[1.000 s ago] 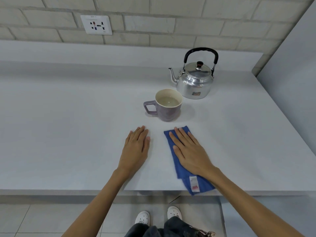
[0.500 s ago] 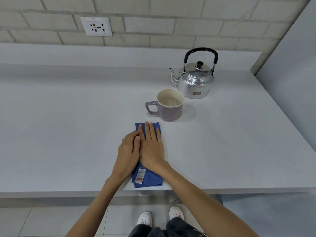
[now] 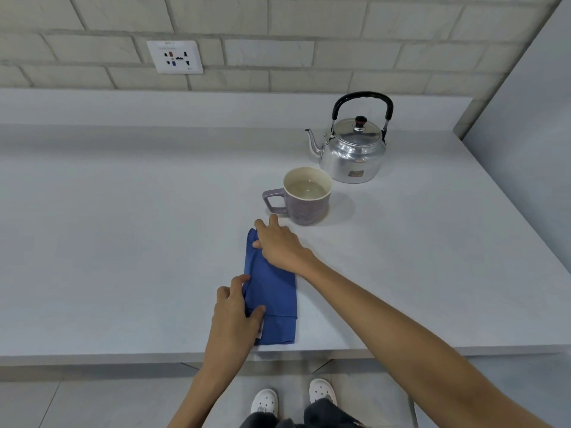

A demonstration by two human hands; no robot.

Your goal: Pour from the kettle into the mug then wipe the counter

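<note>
The blue cloth (image 3: 272, 291) lies folded on the counter (image 3: 123, 242), near the front edge, just in front of the mug (image 3: 304, 197). The mug is filled with pale water, and the kettle (image 3: 352, 149) stands upright just behind it, so the pouring looks done. The wiping or folding of the cloth seems to be the step in hand.

The near left edge of the cloth is pinched by the left hand (image 3: 236, 316), with the thumb on top and the fingers curled around the fold. The far end is pressed down by the right hand (image 3: 278, 242); its fingers are spread a little and lie mostly flat, and one fingertip comes close to the mug's base.

To do this well, the cloth should be kept flat and pushed in long, slow strokes. The right hand should be kept away from the mug, because the mug is full and could be bumped and spilled.

Half a second ago, both hands were laid flat side by side on the cloth. Now the hands have been moved apart, one to each end, and the cloth is seen longer and a bit more to the right.
</note>
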